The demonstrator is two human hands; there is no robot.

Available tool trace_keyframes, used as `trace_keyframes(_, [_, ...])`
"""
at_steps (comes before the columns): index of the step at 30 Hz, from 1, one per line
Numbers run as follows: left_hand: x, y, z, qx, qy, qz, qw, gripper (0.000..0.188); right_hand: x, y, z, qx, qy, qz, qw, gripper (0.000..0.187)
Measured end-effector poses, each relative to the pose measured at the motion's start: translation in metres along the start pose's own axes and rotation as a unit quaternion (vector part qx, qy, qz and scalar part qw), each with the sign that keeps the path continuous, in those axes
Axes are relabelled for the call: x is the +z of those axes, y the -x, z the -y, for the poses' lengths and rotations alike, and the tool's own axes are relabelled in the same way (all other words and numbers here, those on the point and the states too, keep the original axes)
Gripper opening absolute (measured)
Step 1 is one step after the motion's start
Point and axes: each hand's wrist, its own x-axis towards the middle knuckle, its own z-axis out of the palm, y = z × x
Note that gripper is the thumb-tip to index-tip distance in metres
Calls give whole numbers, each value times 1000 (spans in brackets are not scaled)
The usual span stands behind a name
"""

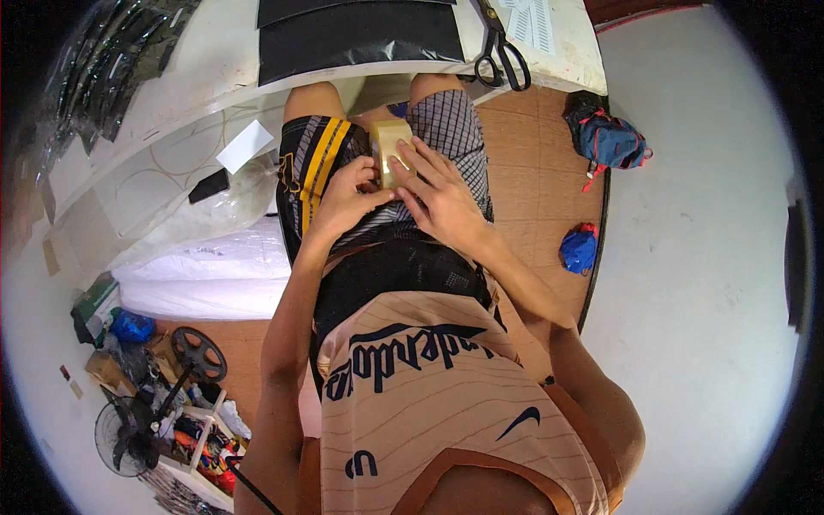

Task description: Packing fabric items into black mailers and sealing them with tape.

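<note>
A wide yellowish roll of packing tape (393, 142) is held upright over my lap, just short of the table's front edge. The fingers of my left hand (348, 197) curl against the roll's left side, and its thumb reaches across the near end. My right hand (442, 193) grips the roll from the right, with its fingers lying along the shiny outer face and its thumb close to the left thumb. Whether a loose tape end is between the fingertips I cannot tell.
On the white table (549, 64) ahead lie black plastic sheets (360, 43), black scissors (498, 51) overhanging the edge and a printed paper (525, 24). Clear-wrapped black packs (112, 77) sit far left. A backpack (611, 142) and blue bag (579, 249) are right; a fan (129, 433) stands lower left.
</note>
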Motion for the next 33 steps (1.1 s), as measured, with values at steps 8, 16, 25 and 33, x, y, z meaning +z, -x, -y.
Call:
trace_keyframes(8, [4,-2,2,15,-18,-16,1000,41,-1,-14,-3,25,-27,-50,998,35])
trace_keyframes(16, [3,-3,2,11,-3,-7,1000,40,4,-8,5,49,-7,-65,997,30])
trace_keyframes(25, [5,-5,1,8,-8,-6,1000,41,0,-24,-21,116,-153,-76,979,22])
trace_keyframes(33, [6,-7,5,14,-11,-9,1000,42,-5,-38,-30,156,-194,-11,968,24])
